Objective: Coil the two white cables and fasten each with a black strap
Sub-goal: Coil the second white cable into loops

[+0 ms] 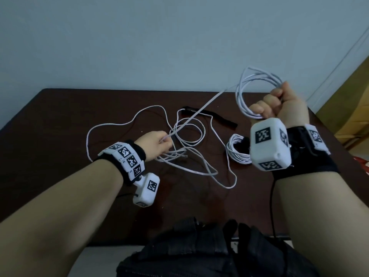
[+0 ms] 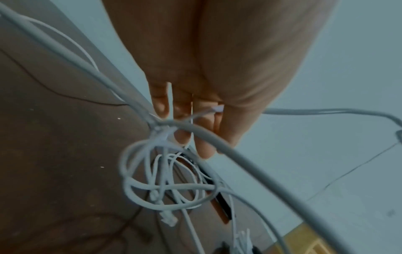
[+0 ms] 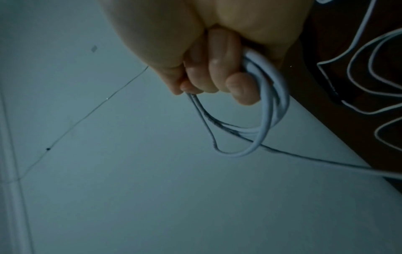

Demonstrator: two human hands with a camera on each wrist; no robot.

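Observation:
My right hand point(image 1: 273, 102) is raised over the table's right side and grips several loops of a white cable coil point(image 1: 249, 90); in the right wrist view the fingers point(image 3: 239, 86) curl round the coil point(image 3: 269, 111). From it a taut strand runs down-left to my left hand point(image 1: 164, 139), which pinches it low over the table. The rest of this cable point(image 1: 189, 156) lies in loose tangled loops, its connector point(image 2: 168, 218) hanging below the fingers point(image 2: 204, 146). A second white coil point(image 1: 237, 152) lies on the table. A black strap point(image 1: 215, 118) lies flat behind it.
The dark brown table point(image 1: 60, 126) stands against a pale wall. A black bag point(image 1: 189, 246) sits at the near edge, between my forearms. Thin dark wires run from the wrist cameras. A yellow-brown object point(image 1: 355, 116) stands beyond the table's right edge.

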